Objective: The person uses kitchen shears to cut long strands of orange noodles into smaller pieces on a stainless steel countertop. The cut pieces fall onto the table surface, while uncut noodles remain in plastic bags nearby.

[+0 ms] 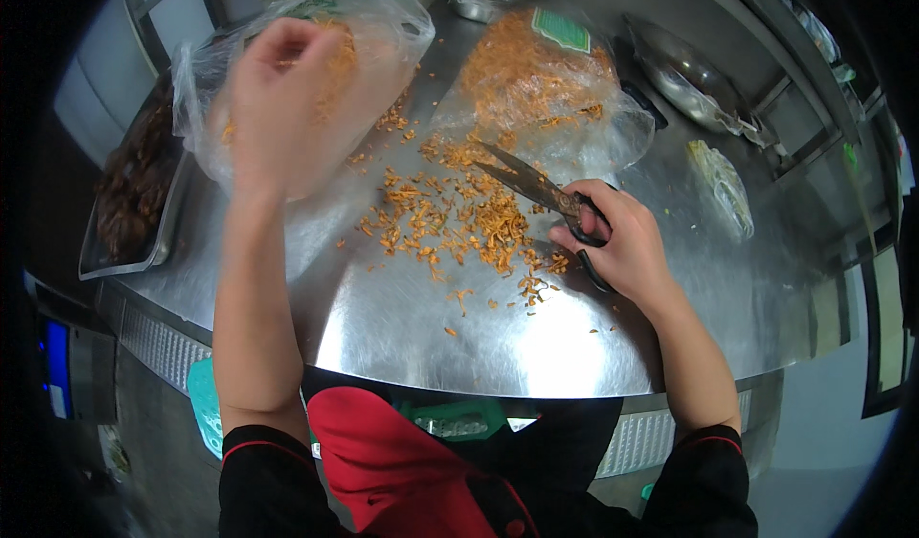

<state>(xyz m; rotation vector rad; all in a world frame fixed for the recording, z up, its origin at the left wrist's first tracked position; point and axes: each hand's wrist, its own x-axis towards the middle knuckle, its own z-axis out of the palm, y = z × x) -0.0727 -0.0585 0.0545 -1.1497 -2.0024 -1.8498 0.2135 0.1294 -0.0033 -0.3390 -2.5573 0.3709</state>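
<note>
My right hand grips black-handled scissors low over the steel table, the blades parted and pointing up and left. Loose orange dried pieces, perhaps flowers or mushrooms, lie scattered below and left of the blades. Blurred by motion, my left hand is raised over a clear plastic bag with more orange pieces inside. Whether its fingers hold anything is unclear. A second clear bag of the orange pieces, bearing a green label, lies beyond the scissors.
A metal tray of dark brown food stands at the left edge. Metal bowls are at the back, and a large metal pan is back right. A wrapped pale-green vegetable lies on the right of the steel table.
</note>
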